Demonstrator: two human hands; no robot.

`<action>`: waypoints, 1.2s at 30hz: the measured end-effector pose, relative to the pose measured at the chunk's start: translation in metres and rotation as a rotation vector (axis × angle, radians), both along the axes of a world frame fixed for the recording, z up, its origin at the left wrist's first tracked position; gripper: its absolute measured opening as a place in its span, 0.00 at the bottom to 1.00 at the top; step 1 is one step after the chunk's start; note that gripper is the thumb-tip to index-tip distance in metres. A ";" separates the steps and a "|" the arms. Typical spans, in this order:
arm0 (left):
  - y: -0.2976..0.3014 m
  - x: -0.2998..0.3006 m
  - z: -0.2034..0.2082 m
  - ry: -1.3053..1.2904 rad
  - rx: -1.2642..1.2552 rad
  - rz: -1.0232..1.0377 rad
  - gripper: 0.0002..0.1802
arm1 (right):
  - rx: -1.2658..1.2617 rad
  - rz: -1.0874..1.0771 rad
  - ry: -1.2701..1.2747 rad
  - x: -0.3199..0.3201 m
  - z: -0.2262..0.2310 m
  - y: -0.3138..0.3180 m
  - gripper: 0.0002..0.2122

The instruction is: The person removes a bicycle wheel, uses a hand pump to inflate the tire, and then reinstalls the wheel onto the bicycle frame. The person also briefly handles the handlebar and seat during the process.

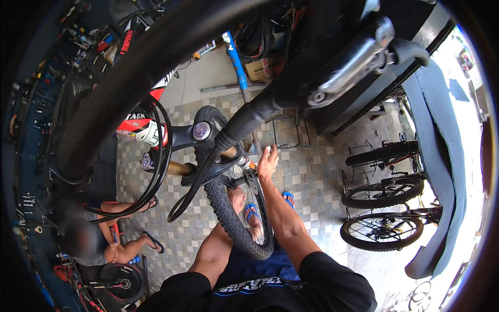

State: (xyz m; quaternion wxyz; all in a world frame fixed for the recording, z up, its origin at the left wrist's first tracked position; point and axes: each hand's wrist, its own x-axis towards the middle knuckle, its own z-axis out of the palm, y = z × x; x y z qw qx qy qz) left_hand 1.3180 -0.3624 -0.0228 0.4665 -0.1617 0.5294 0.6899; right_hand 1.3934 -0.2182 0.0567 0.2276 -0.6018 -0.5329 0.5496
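Observation:
A bicycle's knobby front wheel point(228, 221) stands between my forearms, under a fork with gold upper tubes point(179, 169). My left hand point(237, 199) is behind the wheel near its hub, seen through the spokes. The tire, spokes and brake rotor point(251, 182) partly cover its fingers, so its grip is hidden. On the other side, my right hand point(267, 164) is beside the lower fork leg, by an orange mark point(252, 165). Its fingers point away from me with tips slightly apart, and I see nothing held in it.
Overhead, a black handlebar point(125, 57) and silver brake lever point(353, 62) loom close. Black cables point(169, 156) loop beside the red-and-white frame point(140, 127). A seated person point(93, 234) is at left near another wheel point(120, 283). Several bicycles point(382, 192) stand right. Tools hang on the left wall.

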 end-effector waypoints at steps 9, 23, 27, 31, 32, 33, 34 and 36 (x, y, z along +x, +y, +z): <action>-0.007 -0.014 0.066 -0.227 0.071 -0.152 0.06 | -0.032 0.526 0.456 0.138 0.172 -0.054 0.35; -0.136 -0.059 0.233 0.757 -0.138 -0.538 0.16 | 0.328 0.644 -0.184 0.103 0.257 -0.165 0.42; -0.174 -0.060 0.455 1.142 0.003 -0.612 0.06 | 0.421 0.607 -0.220 0.093 0.257 -0.166 0.42; -0.186 -0.044 0.578 2.151 -0.062 -0.229 0.03 | 0.561 0.638 -0.236 0.076 0.261 -0.168 0.39; -0.159 -0.046 0.599 2.488 -0.103 -0.145 0.03 | 0.572 0.635 -0.260 0.075 0.259 -0.164 0.39; -0.137 -0.051 0.605 2.529 -0.182 -0.157 0.09 | 0.574 0.621 -0.285 0.078 0.257 -0.161 0.38; -0.123 -0.055 0.606 2.523 -0.331 -0.224 0.16 | 0.646 0.590 -0.314 0.082 0.255 -0.163 0.33; -0.103 -0.073 0.598 2.655 -0.491 -0.209 0.25 | 0.659 0.623 -0.323 0.087 0.250 -0.179 0.32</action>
